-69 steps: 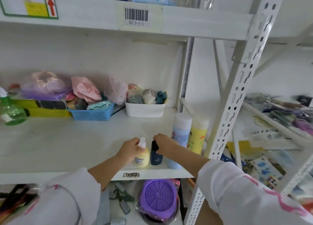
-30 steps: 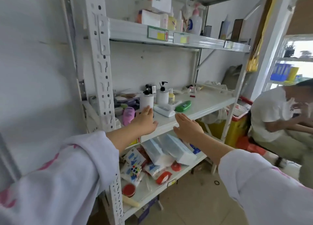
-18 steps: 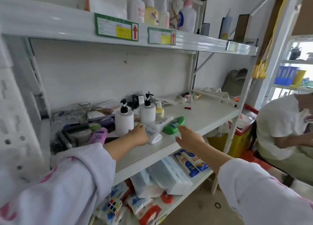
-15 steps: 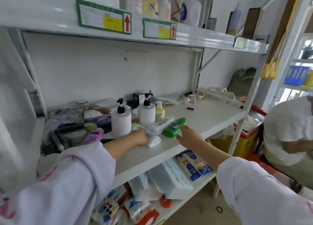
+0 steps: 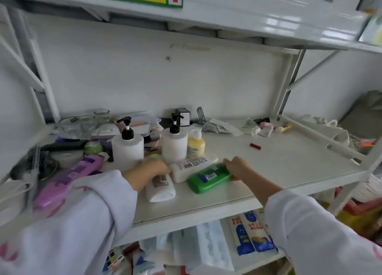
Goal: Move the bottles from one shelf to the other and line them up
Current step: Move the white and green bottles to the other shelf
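Note:
On the middle shelf (image 5: 289, 171) a green bottle (image 5: 208, 177) lies flat near the front edge. My right hand (image 5: 237, 168) grips its right end. Left of it lies a white bottle (image 5: 160, 189) with a brown label, and my left hand (image 5: 148, 170) curls over its upper end. A white tube (image 5: 192, 166) with a barcode lies between the two hands. Behind them stand two white pump bottles (image 5: 128, 148) (image 5: 174, 144) and a small yellow pump bottle (image 5: 196, 145). A purple bottle (image 5: 68, 179) lies at the left.
Glass jars (image 5: 88, 121), a hairbrush (image 5: 39, 159) and small clutter crowd the shelf's back left. A small red piece (image 5: 255, 146) and small tubes (image 5: 264, 128) lie at the right. Another shelf (image 5: 227, 6) hangs overhead; packets (image 5: 248, 235) fill the shelf below.
I turned from the first shelf to this one. Both hands reached in and came down on the lying bottles: the left onto the white one, the right onto the green one.

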